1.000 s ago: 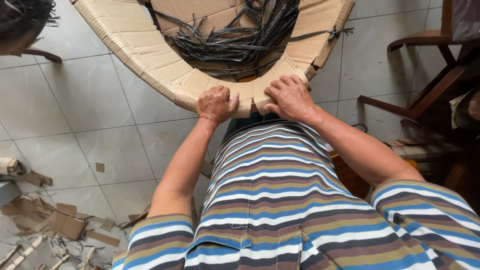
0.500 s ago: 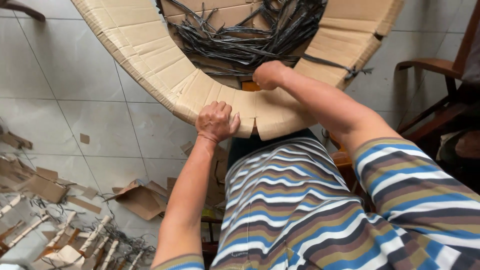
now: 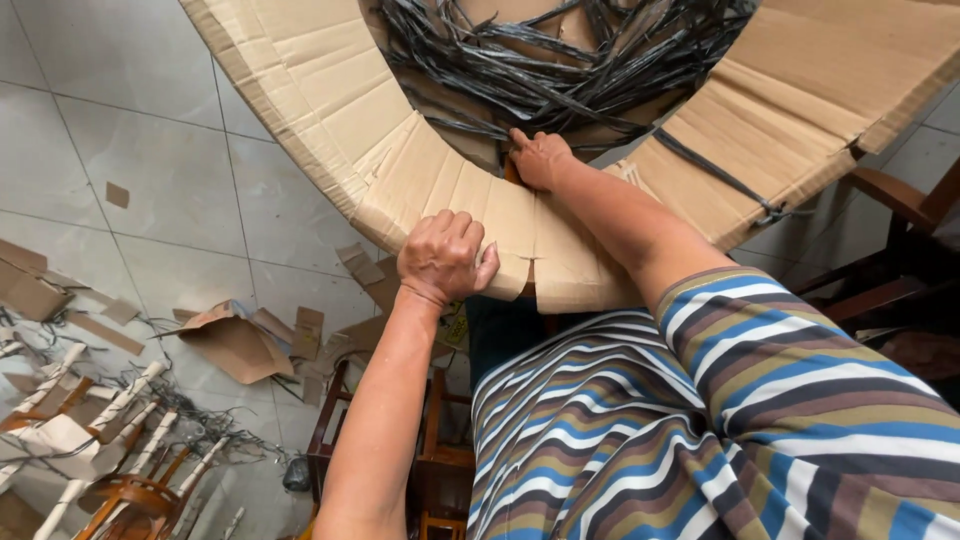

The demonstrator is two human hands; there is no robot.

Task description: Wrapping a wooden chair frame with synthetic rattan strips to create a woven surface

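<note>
My left hand (image 3: pixel 443 256) is clenched on the near edge of the cardboard-wrapped curved frame (image 3: pixel 330 110), fingers curled over the wrap, thumb beside a seam. My right hand (image 3: pixel 540 158) reaches over the frame's inner edge, fingers pressed at the wrap; whether it grips anything I cannot tell. Black strapping strips (image 3: pixel 540 70) lie heaped beyond the frame. Cardboard scraps (image 3: pixel 240 345) litter the tiled floor (image 3: pixel 130 130) below its left side.

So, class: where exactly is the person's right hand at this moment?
In the head view, the right hand is upper centre, reaching over the inner edge of the curved cardboard wrap, just below the pile of black straps and beyond the left hand.
</note>
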